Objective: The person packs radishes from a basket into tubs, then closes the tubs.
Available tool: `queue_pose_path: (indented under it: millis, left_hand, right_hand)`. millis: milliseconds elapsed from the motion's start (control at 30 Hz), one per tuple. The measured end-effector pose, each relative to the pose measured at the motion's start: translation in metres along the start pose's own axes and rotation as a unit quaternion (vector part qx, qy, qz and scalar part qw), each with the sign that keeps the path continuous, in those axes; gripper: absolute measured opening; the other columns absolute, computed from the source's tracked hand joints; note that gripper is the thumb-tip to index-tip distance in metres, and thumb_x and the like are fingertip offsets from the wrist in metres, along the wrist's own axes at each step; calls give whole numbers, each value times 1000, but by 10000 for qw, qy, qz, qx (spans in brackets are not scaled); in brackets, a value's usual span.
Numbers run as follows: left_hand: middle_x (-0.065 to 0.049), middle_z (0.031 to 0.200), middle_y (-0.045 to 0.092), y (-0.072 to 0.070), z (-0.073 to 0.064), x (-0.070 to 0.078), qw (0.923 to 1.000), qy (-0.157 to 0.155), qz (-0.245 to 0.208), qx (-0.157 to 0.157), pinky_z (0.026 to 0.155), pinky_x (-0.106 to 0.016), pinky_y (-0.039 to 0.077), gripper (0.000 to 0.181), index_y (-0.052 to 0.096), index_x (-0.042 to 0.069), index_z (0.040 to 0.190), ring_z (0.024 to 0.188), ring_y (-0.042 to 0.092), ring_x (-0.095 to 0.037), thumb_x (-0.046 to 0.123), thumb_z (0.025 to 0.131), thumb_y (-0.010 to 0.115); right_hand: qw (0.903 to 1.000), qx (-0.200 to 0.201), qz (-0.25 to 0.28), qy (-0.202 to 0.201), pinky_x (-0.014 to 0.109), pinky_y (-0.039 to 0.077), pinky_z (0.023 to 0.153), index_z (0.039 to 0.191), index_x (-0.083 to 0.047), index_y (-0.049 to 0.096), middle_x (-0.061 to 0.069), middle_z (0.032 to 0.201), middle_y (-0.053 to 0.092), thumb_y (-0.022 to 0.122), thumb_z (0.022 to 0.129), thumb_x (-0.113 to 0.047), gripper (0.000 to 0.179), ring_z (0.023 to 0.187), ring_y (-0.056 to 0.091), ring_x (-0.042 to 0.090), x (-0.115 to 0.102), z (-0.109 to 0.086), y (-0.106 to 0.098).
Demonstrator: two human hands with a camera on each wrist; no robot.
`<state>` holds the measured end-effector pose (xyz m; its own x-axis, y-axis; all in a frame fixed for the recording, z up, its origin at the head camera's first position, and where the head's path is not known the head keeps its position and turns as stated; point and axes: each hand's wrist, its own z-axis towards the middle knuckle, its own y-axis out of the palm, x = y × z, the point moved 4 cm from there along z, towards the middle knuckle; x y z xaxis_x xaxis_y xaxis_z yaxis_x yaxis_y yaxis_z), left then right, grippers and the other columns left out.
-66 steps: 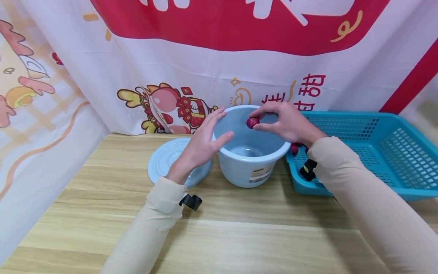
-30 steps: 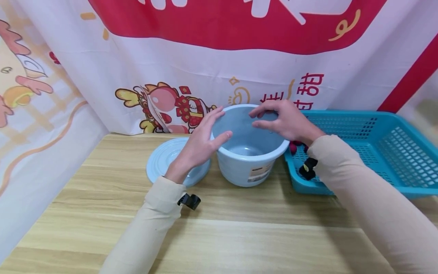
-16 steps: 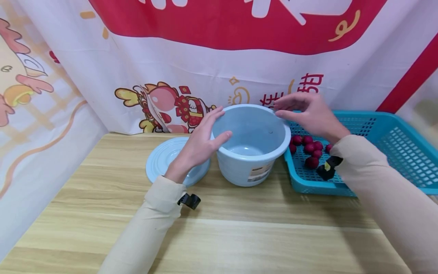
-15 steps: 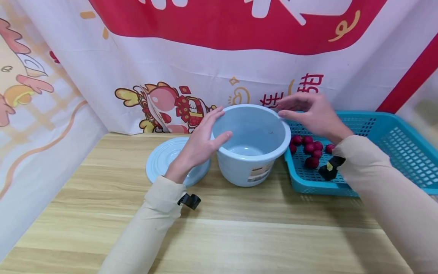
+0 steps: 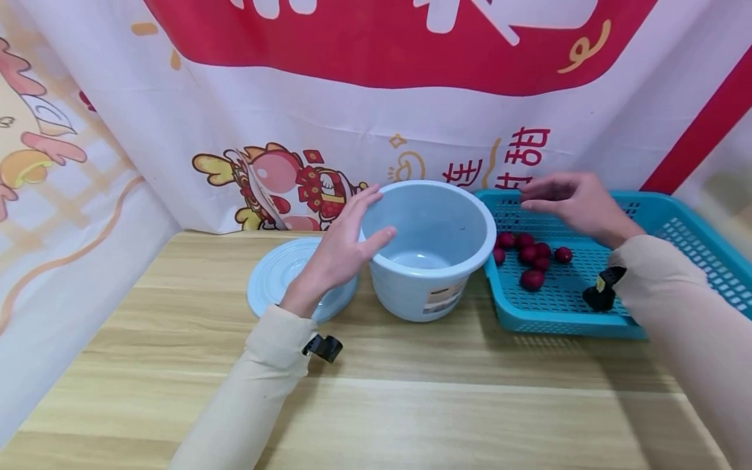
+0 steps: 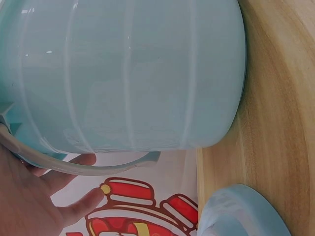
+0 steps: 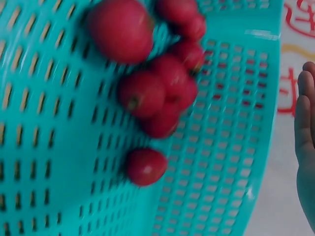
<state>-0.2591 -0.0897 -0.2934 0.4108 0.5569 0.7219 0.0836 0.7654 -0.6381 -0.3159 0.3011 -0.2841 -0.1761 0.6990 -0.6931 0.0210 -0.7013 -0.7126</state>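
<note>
A light-blue plastic bucket (image 5: 405, 290) stands upright with its mouth uncovered. At its left rim rests my left hand (image 5: 343, 248), fingers straight and thumb over the edge; in the left wrist view those fingers reach behind the bucket's curved handle (image 6: 83, 168). My right hand (image 5: 578, 203) hovers above the blue-green basket (image 5: 564, 324), its fingers loosely bent with nothing between them. Several small round red radishes (image 5: 532, 281) lie grouped in the basket's left end. The right wrist view shows the radishes (image 7: 146, 166) from close above. The bucket's front wall hides part of its floor.
Left of the bucket lies its round light-blue lid (image 5: 282, 277), partly behind my left wrist. A printed cloth (image 5: 352, 124) hangs behind the wooden table (image 5: 376, 418). The basket stands close against the bucket's right side.
My right hand held a radish over the bucket, then let it go there. It has since moved right, over the basket. The left hand has stayed at the rim.
</note>
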Motion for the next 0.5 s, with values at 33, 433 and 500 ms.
queue_pose_path:
  millis: [33,433,500]
  left_hand:
    - [8,177,23,0,0,0,10000,-3,-11,-1,126,-64,34,76,37,19,165,163,28,-24,51,101,60]
    - [7,178,22,0,0,-1,10000,10,-47,-3,126,-63,34,77,36,19,166,163,28,-24,52,100,59]
    - [7,178,22,-1,0,-1,10000,18,-37,-4,126,-63,34,77,35,19,166,163,28,-23,52,100,59]
  right_hand:
    - [9999,-57,-54,80,22,60,85,144,-18,66,9,137,71,77,95,-48,59,114,65,14,4,1,-1]
    - [9893,-1238,-106,762,65,52,107,151,-11,58,19,147,64,77,97,-41,64,134,57,38,48,2,8]
    - [9868,-1405,-180,787,66,51,107,149,-9,60,19,145,66,77,98,-37,60,135,55,40,51,2,11]
